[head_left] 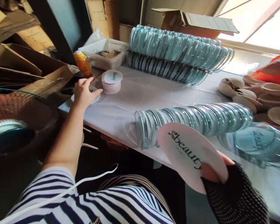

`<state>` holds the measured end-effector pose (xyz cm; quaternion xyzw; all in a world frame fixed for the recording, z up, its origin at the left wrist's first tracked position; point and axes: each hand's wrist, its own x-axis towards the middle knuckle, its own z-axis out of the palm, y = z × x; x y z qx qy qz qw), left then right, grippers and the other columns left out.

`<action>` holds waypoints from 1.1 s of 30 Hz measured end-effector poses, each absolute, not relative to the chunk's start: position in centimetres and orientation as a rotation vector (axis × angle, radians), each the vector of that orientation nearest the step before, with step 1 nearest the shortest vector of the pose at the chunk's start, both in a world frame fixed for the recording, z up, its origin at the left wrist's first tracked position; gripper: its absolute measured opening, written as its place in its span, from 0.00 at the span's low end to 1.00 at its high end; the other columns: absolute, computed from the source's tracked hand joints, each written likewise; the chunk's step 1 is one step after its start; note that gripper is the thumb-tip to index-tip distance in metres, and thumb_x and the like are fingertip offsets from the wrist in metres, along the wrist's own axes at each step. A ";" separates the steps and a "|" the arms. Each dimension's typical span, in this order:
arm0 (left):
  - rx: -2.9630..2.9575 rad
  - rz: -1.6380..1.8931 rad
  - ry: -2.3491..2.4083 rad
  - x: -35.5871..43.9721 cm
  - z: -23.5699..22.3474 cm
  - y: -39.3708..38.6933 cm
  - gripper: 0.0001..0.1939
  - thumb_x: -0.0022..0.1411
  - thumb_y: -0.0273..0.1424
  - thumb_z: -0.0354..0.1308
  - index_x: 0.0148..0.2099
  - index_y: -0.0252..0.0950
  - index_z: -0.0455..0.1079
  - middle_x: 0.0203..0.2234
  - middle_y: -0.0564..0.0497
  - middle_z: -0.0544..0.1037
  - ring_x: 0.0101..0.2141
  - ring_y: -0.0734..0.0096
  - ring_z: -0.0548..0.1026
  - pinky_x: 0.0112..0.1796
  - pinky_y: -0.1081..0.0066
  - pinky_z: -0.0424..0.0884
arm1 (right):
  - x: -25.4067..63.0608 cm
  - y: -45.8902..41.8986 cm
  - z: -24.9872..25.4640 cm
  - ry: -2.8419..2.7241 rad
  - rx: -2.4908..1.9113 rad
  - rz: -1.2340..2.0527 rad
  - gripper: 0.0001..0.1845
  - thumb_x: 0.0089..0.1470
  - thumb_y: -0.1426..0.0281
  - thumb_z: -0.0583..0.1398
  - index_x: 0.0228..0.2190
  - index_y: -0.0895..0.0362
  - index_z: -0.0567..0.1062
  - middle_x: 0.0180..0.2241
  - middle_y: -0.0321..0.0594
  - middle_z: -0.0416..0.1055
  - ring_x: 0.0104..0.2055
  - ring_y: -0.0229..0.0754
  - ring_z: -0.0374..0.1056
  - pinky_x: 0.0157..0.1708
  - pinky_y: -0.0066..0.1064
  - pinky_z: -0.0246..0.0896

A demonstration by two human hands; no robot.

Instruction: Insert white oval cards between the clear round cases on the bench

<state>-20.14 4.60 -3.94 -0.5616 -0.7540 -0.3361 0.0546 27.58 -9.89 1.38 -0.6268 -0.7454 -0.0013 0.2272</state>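
My right hand (216,174), in a dark patterned covering that leaves the fingertips bare, pinches a pale pink round card (186,152) printed "beauty". Its thumb lies across the printed face, and the card is tilted toward me. At the table's left end, my bare left hand (84,91) reaches over a white round card (96,97), thumb and fingers apart. The palm hides part of that card, and I cannot tell whether it touches it. Just right of the left hand stands a stack of matching round cards (111,87).
A row of clear round plastic pieces (196,119) lies near the front edge, with stacked rows (172,49) behind. A white basket (109,63) and an orange bottle (83,63) stand at the back left. Beige padded pieces (238,90) lie right; a fan (16,124) stands left.
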 end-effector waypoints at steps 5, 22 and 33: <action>-2.761 -1.390 -1.571 -7.0 -3.8 4.4 0.36 0.62 0.59 0.47 0.59 0.39 0.68 0.59 0.45 0.69 0.63 0.54 0.60 0.64 0.53 0.52 | 25.3 -11.0 2.4 -2.199 -1.549 0.209 0.26 0.61 0.59 0.50 0.58 0.25 0.55 0.29 0.30 0.78 0.22 0.47 0.73 0.14 0.34 0.69; -2.811 -1.753 -1.965 -1.1 -7.0 3.5 0.27 0.65 0.47 0.48 0.55 0.35 0.73 0.54 0.45 0.75 0.56 0.57 0.70 0.59 0.60 0.63 | 18.3 -5.3 -1.3 -2.332 -1.752 0.210 0.22 0.62 0.55 0.51 0.52 0.53 0.68 0.32 0.39 0.78 0.30 0.44 0.74 0.26 0.29 0.58; -2.871 -1.702 -1.878 -0.7 -6.4 3.5 0.29 0.66 0.50 0.48 0.57 0.35 0.71 0.55 0.44 0.74 0.58 0.59 0.69 0.60 0.60 0.62 | 19.0 -4.7 -3.3 -2.448 -1.750 0.175 0.16 0.64 0.67 0.48 0.41 0.55 0.74 0.33 0.44 0.78 0.32 0.46 0.74 0.29 0.31 0.60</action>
